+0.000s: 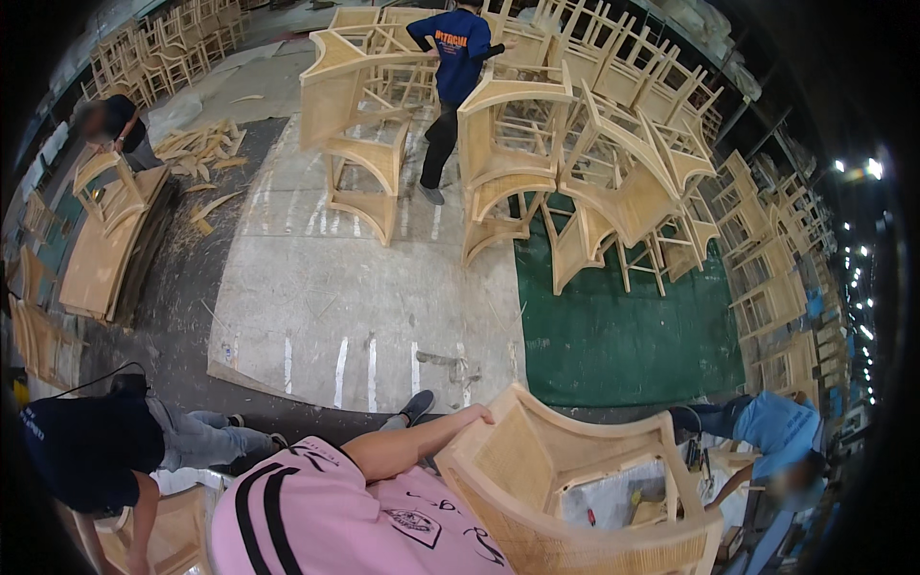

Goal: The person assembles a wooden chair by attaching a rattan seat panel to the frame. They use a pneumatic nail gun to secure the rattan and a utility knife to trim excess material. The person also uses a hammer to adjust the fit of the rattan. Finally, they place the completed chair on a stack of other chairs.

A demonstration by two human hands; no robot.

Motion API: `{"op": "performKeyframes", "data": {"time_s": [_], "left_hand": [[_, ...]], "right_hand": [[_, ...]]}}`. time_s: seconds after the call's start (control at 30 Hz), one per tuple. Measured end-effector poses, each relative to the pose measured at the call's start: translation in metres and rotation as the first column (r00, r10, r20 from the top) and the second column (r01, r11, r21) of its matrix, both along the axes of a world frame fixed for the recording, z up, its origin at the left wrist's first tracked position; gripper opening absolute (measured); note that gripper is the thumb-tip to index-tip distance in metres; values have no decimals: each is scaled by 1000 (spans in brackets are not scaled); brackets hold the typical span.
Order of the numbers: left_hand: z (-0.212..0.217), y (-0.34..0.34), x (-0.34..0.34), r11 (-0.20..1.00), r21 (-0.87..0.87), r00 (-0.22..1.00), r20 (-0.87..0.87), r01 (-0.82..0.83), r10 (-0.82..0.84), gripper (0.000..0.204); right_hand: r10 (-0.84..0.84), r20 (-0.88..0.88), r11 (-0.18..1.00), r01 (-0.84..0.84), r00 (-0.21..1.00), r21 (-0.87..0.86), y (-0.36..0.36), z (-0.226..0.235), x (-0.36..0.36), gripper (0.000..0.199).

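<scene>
A pale, unfinished wooden chair frame (pixel 517 450) with curved rails lies tilted at the lower right, close against my body. My left hand (pixel 477 414) reaches across from my pink sleeve, its fingers closed over the frame's upper left edge. Out of the picture is my right hand. Through the open middle of the frame show a pale surface, a small wooden block (pixel 649 512) and a small red item (pixel 591 517). Beside the frame's right end, a co-worker in a light blue shirt (pixel 781 436) reaches an arm toward it; that hand is partly hidden.
A person in dark blue (pixel 91 446) bends over another wooden piece (pixel 172 532) at the lower left. Stacked chair frames (pixel 513 144) stand ahead around another person (pixel 458 57). A wooden bench (pixel 105 259) and wood offcuts (pixel 201 151) are at the left. Green sheeting (pixel 623 335) covers some floor.
</scene>
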State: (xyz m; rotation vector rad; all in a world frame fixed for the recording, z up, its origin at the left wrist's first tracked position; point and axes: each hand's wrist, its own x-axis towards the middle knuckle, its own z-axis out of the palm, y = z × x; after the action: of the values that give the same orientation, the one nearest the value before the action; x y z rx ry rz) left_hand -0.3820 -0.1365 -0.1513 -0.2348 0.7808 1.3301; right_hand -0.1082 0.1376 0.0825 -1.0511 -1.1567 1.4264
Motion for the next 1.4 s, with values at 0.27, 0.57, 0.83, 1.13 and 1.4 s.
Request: {"op": "performKeyframes", "data": {"time_s": [0.27, 0.57, 0.83, 1.13, 1.4], "left_hand": [[-23, -56, -12, 979, -206, 976, 211, -16, 60, 63], [3, -54, -24, 973, -224, 996, 53, -58, 72, 57], [-22, -48, -29, 986, -167, 995, 96, -14, 30, 63], [-6, -44, -30, 957, -285, 993, 89, -49, 78, 61], [-57, -49, -26, 986, -136, 995, 27, -91, 96, 61]], "right_hand": [[198, -99, 979, -191, 975, 78, 29, 5, 30, 65], [85, -244, 963, -143, 966, -229, 18, 11, 5, 74], [27, -134, 985, -50, 991, -166, 63, -40, 20, 78], [186, -225, 962, -225, 956, -158, 67, -49, 24, 78], [307, -212, 936, -334, 928, -109, 56, -35, 3, 83]]}}
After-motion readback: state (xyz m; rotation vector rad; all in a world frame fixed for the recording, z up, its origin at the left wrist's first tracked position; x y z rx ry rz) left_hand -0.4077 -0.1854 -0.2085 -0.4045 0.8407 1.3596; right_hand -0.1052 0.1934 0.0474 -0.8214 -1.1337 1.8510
